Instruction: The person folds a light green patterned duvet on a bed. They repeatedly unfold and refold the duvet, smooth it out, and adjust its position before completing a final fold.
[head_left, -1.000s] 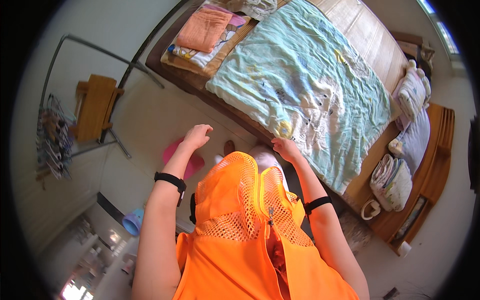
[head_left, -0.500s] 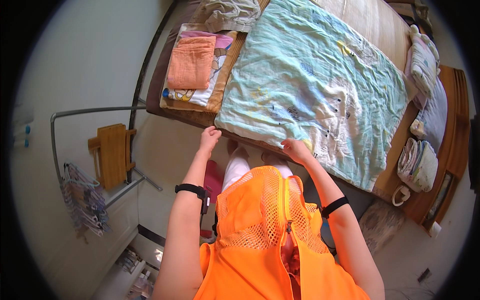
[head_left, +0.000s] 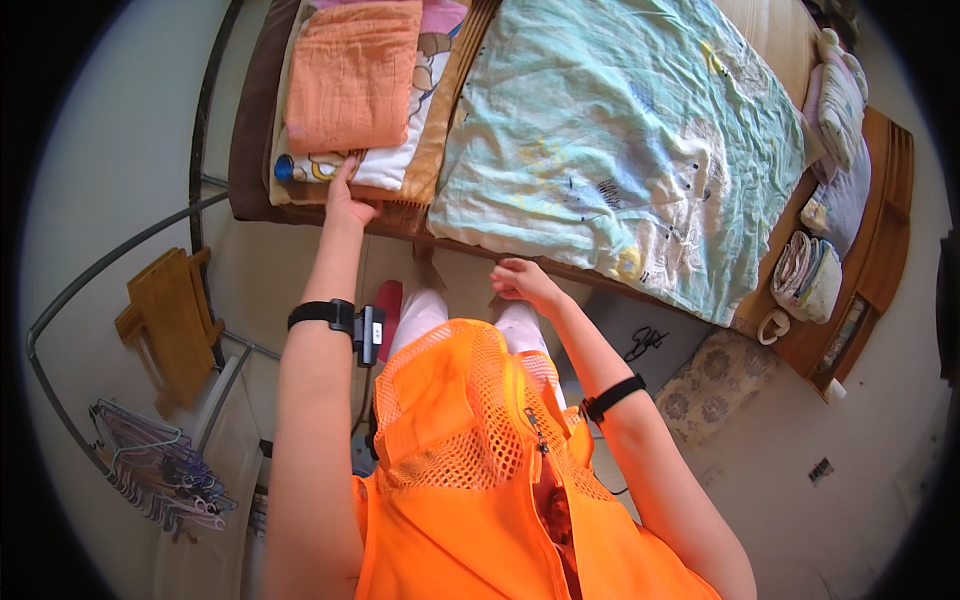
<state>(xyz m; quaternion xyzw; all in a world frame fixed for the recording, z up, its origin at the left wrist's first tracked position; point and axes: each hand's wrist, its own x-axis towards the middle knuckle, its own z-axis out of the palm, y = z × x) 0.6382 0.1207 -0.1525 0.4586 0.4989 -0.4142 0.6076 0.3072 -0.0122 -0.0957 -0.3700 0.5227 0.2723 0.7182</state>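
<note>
My left hand [head_left: 350, 202] reaches to the bed's near edge, its fingers stretched out against the front of a folded stack. On top of that stack lies a folded orange cloth [head_left: 355, 80]. Beneath it shows a white folded towel with a cartoon print [head_left: 385, 168], resting on a tan folded layer [head_left: 430, 160]. My right hand [head_left: 528, 282] hangs just off the bed's edge, fingers loosely curled and holding nothing I can see. Beyond it a pale green patterned blanket [head_left: 590, 140] lies spread over the bed, somewhat wrinkled.
Folded cloths [head_left: 808, 277] and a pillow [head_left: 845, 205] lie by the wooden headboard [head_left: 880, 230] on the right. To the left stand a metal rail [head_left: 110, 250] with many hangers [head_left: 160, 470] and a folded wooden stool [head_left: 170, 325].
My left hand has moved left and forward from the blanket's corner to the folded stack. My right hand has come away from the blanket's edge, and the view has shifted left.
</note>
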